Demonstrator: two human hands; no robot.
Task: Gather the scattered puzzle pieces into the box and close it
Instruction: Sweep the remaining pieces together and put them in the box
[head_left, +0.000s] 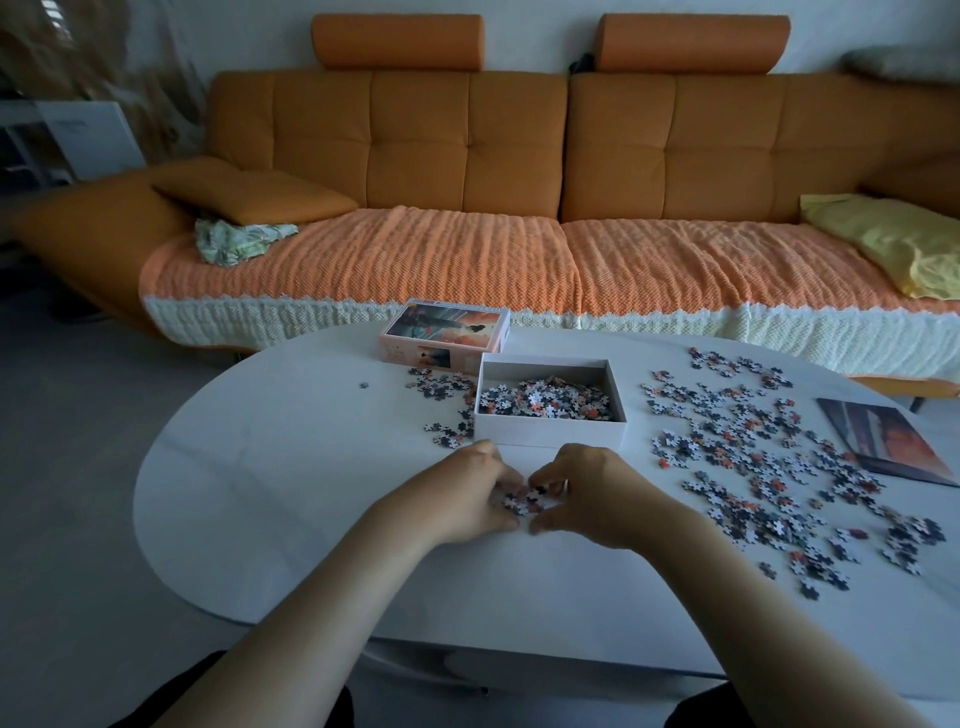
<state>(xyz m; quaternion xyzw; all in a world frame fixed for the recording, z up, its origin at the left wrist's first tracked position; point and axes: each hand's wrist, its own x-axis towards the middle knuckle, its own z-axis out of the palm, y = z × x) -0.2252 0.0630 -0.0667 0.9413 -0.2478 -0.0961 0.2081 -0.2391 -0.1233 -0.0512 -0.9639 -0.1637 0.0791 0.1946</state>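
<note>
While a small heap of puzzle pieces (522, 500) sits on the table, two hands come together around it like a little fence. The left hand (470, 493) curls in from one side and the right hand (587, 496) curls in from the other. Their fingertips almost meet, with the heap caught in between. The fingers are bent and cupped, pressing on the pieces, but I cannot tell if the heap is off the table yet.

Just past the hands, on the far side, stands the white box (549, 421). It is open and already has lots of pieces inside. It sits very near the fingers, so the trip is short.

I think this is the scooping step: push a heap together, then lift it. The next move calls for both hands to squeeze in under the heap, lift it as one, carry it over the near wall of the box and let go above the pile inside. The hands must stay tight together, or small pieces may slip out through the gaps.

Much is left to do. Out to the side of the right hand lies a big spread of loose pieces (769, 467), reaching well away from it. Beyond the left hand, beside the box, lies a smaller bunch (447, 400), and one lone piece (364, 385) sits farther off. The lid (447, 332) with the picture on it waits behind the box, so closing comes last. A picture sheet (883, 441) lies past the big spread.
</note>
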